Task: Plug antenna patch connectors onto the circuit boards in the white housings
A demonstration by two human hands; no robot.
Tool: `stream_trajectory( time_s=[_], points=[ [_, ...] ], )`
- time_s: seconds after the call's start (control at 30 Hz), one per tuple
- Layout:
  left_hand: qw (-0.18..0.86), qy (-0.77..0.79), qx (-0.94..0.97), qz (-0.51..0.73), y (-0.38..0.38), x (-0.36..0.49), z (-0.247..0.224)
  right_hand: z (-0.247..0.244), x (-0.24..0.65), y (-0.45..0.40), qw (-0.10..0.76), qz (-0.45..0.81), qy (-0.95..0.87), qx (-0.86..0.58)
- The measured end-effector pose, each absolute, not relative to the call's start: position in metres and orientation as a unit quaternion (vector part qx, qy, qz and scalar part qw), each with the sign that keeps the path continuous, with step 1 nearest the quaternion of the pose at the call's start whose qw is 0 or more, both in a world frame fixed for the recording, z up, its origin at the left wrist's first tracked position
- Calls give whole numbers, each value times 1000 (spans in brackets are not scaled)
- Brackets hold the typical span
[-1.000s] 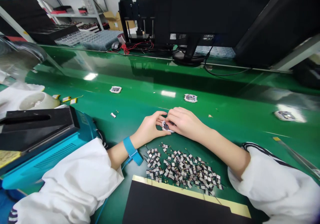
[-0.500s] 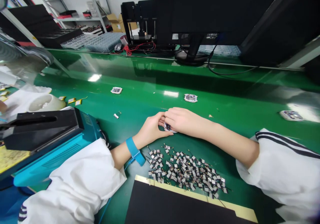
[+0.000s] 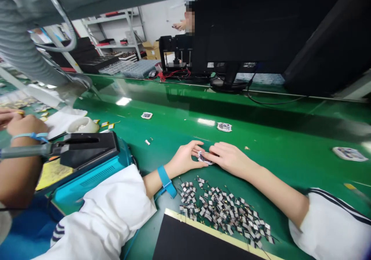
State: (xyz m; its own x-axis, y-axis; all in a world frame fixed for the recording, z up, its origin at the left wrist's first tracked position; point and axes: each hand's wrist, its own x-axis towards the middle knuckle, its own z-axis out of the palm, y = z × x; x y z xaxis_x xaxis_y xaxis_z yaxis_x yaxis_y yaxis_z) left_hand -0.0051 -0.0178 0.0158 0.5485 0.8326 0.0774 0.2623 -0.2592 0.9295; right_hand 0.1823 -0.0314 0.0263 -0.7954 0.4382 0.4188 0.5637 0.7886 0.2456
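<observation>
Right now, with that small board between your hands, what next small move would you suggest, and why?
Probably hold the small circuit board in the left hand and take one piece from the pile of wired components with the right hand: both are at the board, and the pile lies just below.

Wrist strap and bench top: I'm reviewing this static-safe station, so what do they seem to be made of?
The blue wrist strap looks like matte fabric or elastic: its band shows no shine. The green bench top looks like glossy vinyl or rubber matting, mirroring the lights, though a coating is possible.
</observation>
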Motion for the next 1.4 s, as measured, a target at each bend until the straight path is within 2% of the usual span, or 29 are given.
stream_trajectory(
  time_s=[0.17, 0.4, 0.67, 0.97, 1.1, 1.23, 1.4],
  points=[
    [490, 371, 731, 296, -17, -6, 14, 22, 186, -28, 198, -172, -932, -251],
    [500, 371, 723, 299, -17, -5, 15, 19, 189, -27, 190, -151, -929, -278],
    [504, 362, 726, 297, -16, -6, 16, 8, 188, -26, 329, -31, -875, -354],
    [484, 355, 742, 300, -19, -4, 18, 5, 189, -26, 295, 1, -892, -343],
    [386, 389, 778, 307, -2, -4, 16, 5, 198, -11, 324, -27, -826, -461],
    [293, 457, 775, 324, 50, -4, 12, -2, 215, 29, 333, -38, -737, -586],
    [196, 516, 771, 318, 90, -5, 11, -8, 220, 60, 321, -1, -731, -602]
  ],
)
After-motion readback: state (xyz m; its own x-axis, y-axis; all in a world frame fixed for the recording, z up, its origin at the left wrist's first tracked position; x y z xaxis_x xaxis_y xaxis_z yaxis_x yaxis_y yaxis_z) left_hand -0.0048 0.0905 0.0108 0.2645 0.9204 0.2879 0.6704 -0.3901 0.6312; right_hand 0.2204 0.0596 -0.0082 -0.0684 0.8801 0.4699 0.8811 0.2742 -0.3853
